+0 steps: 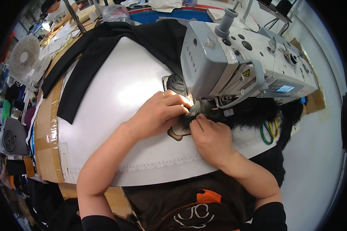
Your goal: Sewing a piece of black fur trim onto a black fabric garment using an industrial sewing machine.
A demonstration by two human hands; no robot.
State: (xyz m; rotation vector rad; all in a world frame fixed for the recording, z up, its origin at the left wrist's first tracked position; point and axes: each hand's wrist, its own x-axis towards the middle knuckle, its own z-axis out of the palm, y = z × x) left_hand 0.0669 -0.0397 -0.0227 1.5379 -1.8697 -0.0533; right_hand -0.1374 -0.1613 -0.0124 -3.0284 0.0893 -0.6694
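A grey and white sewing machine (210, 56) stands at the right of the white table, its lamp lighting the needle area. My left hand (158, 113), with a ring on one finger, has its fingers bent down on dark fabric just left of the needle. Close in front of the needle, my right hand (212, 140) pinches the edge of a black furry piece (254, 111). That fur runs under the machine arm to the right and hangs over the table's edge. My fingertips partly hide the fabric where the two hands meet.
A black garment (92, 44) lies across the back left of the white table (108, 96). Green-handled scissors (266, 134) lie near the right edge. Printed ruler marks follow the front edge. Left stand a white fan (25, 57) and clutter; a person (59, 13) is at the far left.
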